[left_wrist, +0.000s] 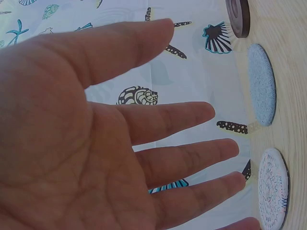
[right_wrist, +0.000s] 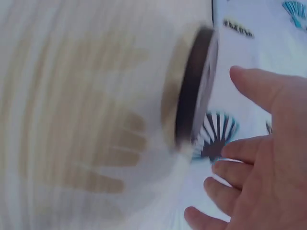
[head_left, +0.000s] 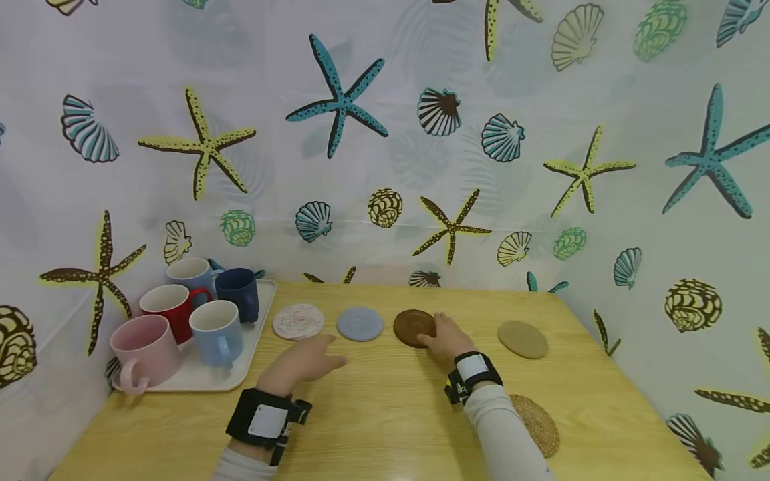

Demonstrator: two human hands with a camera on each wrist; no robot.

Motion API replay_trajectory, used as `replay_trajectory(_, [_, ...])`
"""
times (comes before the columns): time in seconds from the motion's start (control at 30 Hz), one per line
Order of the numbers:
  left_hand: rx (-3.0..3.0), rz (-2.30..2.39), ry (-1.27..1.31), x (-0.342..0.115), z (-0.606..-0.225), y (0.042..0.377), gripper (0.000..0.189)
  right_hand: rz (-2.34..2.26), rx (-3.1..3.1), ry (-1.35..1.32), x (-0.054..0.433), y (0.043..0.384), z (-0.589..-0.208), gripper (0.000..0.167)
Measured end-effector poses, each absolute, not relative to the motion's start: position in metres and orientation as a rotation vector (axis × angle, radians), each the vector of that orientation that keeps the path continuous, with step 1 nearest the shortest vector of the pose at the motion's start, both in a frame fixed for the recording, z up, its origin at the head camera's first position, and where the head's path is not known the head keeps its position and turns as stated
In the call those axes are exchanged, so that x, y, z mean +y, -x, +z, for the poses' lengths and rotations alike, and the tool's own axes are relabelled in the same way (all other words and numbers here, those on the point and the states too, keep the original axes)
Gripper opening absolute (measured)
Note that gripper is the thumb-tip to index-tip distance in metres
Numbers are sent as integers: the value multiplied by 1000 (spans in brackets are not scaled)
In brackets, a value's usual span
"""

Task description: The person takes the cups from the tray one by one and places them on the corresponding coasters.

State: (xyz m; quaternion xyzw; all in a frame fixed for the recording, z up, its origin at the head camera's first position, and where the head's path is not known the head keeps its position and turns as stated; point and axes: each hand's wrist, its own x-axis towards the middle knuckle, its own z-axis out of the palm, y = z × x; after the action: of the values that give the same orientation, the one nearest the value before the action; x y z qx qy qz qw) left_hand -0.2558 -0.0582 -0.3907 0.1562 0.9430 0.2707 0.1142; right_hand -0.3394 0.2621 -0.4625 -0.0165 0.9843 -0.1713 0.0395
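My right hand [head_left: 450, 341] is at the right edge of a round brown wooden coaster [head_left: 408, 326]; its fingers overlap the coaster's edge in the head view. In the right wrist view the fingers are spread and a gap shows between them and the brown coaster [right_wrist: 195, 88]. My left hand [head_left: 303, 364] hovers over the table in front of a white speckled coaster [head_left: 298, 321] and a light blue coaster [head_left: 359, 324]. Its thumb and fingers are spread with nothing held, as the left wrist view shows.
At the left, a white tray [head_left: 210, 382] bears several mugs: a pink mug [head_left: 147, 351], a light blue mug [head_left: 213, 334], a red mug [head_left: 171, 314] and a dark blue mug [head_left: 238, 294] among them. On the right lie a beige coaster [head_left: 523, 339] and a woven coaster [head_left: 541, 427], partly behind my forearm.
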Motion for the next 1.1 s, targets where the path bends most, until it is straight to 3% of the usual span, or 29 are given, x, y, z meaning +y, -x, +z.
replay_trajectory(0.23, [2757, 803, -459, -58, -392, 255, 62, -437, 3003, -123, 333, 332, -450, 76])
replay_trajectory(0.47, [2764, 793, -473, -61, -392, 256, 61, -330, 3040, -216, 376, 305, -448, 55])
replay_trajectory(0.6, [2758, 779, -471, -60, -387, 255, 61, -399, 2943, -286, 372, 294, -444, 58])
replay_trajectory(1.1, [2750, 752, -422, -60, -385, 256, 62, -315, 3045, -124, 319, 304, -453, 58])
